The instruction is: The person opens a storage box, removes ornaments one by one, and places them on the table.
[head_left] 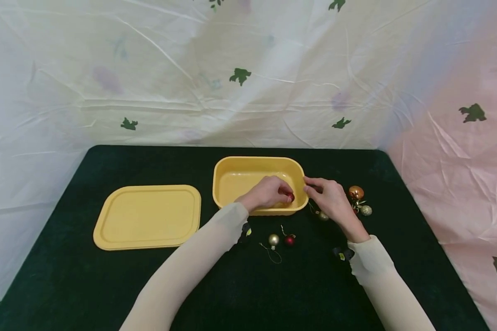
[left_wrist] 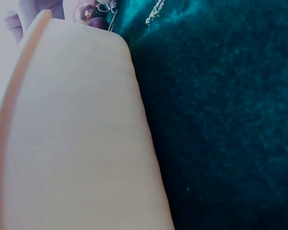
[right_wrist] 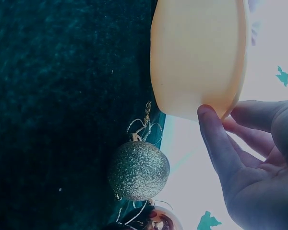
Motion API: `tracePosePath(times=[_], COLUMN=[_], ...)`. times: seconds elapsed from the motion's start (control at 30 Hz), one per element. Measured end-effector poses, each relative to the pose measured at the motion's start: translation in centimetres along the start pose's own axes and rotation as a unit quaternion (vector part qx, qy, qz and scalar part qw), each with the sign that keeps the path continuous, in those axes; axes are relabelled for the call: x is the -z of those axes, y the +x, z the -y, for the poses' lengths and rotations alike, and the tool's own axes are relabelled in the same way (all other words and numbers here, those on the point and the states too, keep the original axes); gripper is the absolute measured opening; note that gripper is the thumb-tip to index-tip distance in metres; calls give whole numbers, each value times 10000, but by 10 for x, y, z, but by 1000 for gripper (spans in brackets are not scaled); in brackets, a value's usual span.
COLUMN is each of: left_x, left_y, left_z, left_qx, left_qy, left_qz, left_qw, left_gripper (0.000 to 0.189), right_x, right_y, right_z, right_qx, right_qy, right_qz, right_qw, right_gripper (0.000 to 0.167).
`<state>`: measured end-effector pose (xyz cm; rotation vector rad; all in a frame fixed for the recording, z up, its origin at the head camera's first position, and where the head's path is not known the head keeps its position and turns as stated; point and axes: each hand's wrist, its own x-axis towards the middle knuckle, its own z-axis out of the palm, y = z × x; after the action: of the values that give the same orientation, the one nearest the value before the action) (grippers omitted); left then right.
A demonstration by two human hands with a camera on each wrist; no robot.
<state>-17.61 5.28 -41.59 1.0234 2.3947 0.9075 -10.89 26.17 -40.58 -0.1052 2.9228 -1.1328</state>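
Observation:
In the head view my left hand (head_left: 269,192) reaches over the front rim into a yellow plastic box (head_left: 234,187). Its fingers pinch a small red bauble (head_left: 291,196) low inside the right end. My right hand (head_left: 333,198) grips the box's right rim; the right wrist view has the thumb (right_wrist: 212,132) against the outer wall and fingers at the rim. A gold bauble (head_left: 323,216) lies beneath this hand. In front of the box are a gold bauble (head_left: 274,239) with a string loop and a dark red bauble (head_left: 289,240).
A flat yellow lid (head_left: 149,218) lies left of the box on the dark green cloth (head_left: 248,289). Right of my right hand sit a shiny orange bauble (head_left: 356,192) and a glittery one (head_left: 366,210). A pale curtain (head_left: 170,82) hangs behind the table.

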Motion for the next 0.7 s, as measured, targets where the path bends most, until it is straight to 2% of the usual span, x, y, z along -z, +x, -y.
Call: tracePosePath(times=[0.3,0.7], left_x=[8,21], left_y=[-13,-41], left_z=[-8,-17], left_qx=[23,-274], left_qy=[-271,-750], left_qz=[-492,-1085], left_qw=[9984,9909], left_gripper=[25,31], right_x=[-1,1], right_y=[0,-1], right_z=[0,2], right_qx=[-50,-119], right_qy=[-17,53], right_qz=[-8,72], right_qw=[10000,9999], right_gripper=[38,40])
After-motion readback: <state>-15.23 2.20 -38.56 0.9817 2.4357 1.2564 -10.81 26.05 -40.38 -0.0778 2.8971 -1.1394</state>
